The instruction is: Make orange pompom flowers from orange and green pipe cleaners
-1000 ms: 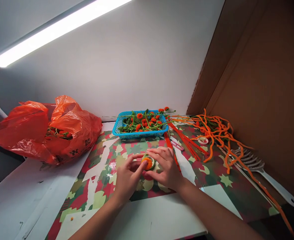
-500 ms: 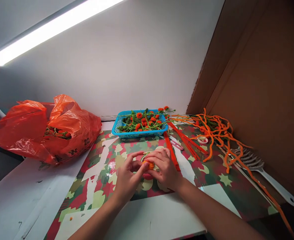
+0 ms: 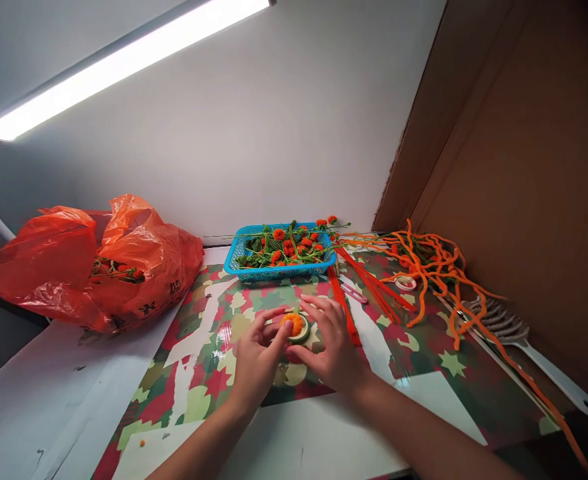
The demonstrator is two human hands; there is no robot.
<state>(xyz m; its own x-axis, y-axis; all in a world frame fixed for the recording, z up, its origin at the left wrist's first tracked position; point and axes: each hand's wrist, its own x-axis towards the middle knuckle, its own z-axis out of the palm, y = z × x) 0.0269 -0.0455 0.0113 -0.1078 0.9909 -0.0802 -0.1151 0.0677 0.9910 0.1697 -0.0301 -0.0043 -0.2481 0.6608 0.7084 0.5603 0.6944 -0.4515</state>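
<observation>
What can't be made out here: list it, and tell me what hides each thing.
Head view, orange ball: its lower left part, covered by the left hand.
Head view, green-rimmed ring: part of it, behind the orange ball.
Head view, red bag: most of its contents, behind the plastic.
Head view, print on the bag: too small and creased to read.
Head view, long orange strand: one end, cut off by the bottom edge.
</observation>
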